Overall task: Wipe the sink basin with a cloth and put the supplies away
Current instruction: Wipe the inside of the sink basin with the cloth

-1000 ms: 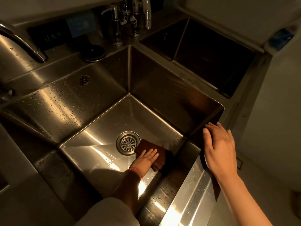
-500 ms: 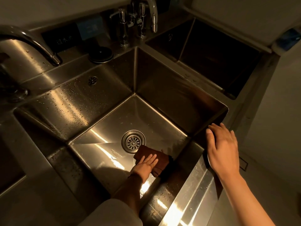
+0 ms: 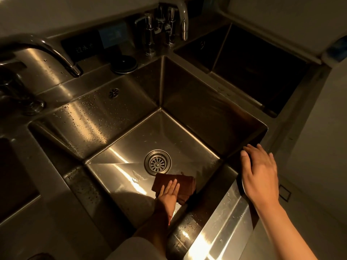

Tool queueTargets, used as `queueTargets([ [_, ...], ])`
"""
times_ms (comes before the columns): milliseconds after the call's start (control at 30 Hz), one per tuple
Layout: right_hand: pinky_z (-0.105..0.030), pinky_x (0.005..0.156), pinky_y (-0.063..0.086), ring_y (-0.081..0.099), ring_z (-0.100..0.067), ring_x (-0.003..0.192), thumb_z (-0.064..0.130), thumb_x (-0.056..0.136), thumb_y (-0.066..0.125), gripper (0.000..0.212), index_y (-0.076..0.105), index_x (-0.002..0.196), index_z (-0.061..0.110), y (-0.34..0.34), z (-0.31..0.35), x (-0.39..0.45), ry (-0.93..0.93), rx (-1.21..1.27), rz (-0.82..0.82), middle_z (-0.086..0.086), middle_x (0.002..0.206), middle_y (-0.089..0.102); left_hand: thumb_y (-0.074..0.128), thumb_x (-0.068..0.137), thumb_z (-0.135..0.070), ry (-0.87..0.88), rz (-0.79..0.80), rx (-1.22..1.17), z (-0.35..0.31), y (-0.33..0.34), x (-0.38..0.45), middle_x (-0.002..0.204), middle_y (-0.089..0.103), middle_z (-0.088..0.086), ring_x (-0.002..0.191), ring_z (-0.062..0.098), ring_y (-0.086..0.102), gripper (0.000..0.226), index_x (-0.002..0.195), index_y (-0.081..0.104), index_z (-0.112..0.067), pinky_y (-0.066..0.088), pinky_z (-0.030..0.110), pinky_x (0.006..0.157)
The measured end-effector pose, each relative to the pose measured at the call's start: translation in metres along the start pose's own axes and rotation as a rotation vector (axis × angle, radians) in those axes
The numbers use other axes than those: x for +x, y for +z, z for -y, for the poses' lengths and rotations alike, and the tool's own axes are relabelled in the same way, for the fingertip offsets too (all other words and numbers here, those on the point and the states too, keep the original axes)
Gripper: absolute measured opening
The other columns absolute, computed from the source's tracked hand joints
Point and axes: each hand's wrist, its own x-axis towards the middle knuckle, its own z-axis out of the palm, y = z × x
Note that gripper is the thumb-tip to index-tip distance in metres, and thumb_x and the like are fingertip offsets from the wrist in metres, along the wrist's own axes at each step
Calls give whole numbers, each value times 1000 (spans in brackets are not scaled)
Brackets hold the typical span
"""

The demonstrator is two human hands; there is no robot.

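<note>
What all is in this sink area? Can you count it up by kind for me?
Hands: 2 (left hand, right hand)
Cloths: 1 (cloth)
Basins: 2 (basin, second basin)
Drains: 1 (drain)
Curved spouts: 2 (spout, rear spout)
Total: 8

Left hand [image 3: 169, 192] presses cloth [image 3: 176, 184]; basin [image 3: 131, 147] wet.

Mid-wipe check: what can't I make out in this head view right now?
- Basin floor under the cloth and left hand: covered by them.
- Sink front wall: hidden below the near rim.
- Right hand palm and what it touches: seen only from the back.
- Second basin interior: too dark.
- Label text: too small.
</note>
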Motion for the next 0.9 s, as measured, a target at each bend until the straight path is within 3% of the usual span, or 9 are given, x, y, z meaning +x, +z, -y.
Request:
queueTargets([
  [133,-44,112,16,37,-25,132,23,97,39,34,57,121,6,1,-2,0,-10,-3,1,-14,127,58,25,89,-12,-54,-224,92,-2,-19,-15,156,-31,4,145,14,-26,71,152,-8,-9,-14,31,118],
  [267,-44,112,16,37,-25,131,23,97,40,34,57,120,6,1,-3,1,-12,-6,-1,-14,126,58,22,96,-14,-13,-61,37,-4,-32,-17,157,-26,13,146,19,-24,54,148,9,-4,-13,34,118],
  [400,-44,112,16,37,-26,132,22,97,40,34,57,120,6,1,-3,1,-6,-10,2,-14,127,57,87,51,-30,3,71,-110,1,-17,-12,145,38,31,145,17,-23,83,117,39,-13,-15,33,118],
  [500,-45,112,16,37,-26,132,23,96,40,34,57,120,6,1,-2,2,-6,-7,1,-14,127,57,49,93,-23,-265,132,-46,-6,-21,-10,156,25,19,148,19,-14,65,149,18,-14,-7,40,119],
  [567,-45,112,16,37,-26,132,24,96,39,35,57,120,6,1,-2,2,-6,-10,6,-14,127,57,47,98,-24,-243,83,-38,2,-10,-9,160,10,17,149,23,1,67,153,13,-8,-4,45,120],
  [633,-44,112,16,37,-25,132,24,96,39,35,57,120,6,1,-1,2,-9,-17,9,-14,128,57,83,66,-30,-140,5,33,8,-19,-10,142,46,25,131,27,49,75,131,57,-4,-3,39,120],
  [700,-44,112,16,37,-25,132,24,96,39,35,57,120,6,1,-1,2,-10,-21,9,-14,128,57,90,43,-38,-20,-82,117,11,-23,-8,131,59,20,103,29,68,70,106,73,-13,26,35,116],
  [767,-44,113,16,36,-24,132,24,96,39,35,57,121,6,1,-2,2,-7,-19,8,-13,128,57,95,29,-43,54,-28,36,16,-27,-7,114,71,7,94,23,73,74,97,78,-21,58,37,82],
  [900,-42,113,15,36,-23,133,24,97,39,35,57,121,7,1,-3,2,-12,-11,7,-12,129,56,96,20,-45,112,50,-9,22,-33,-5,102,76,-1,90,17,75,76,92,79,-27,61,37,66],
])
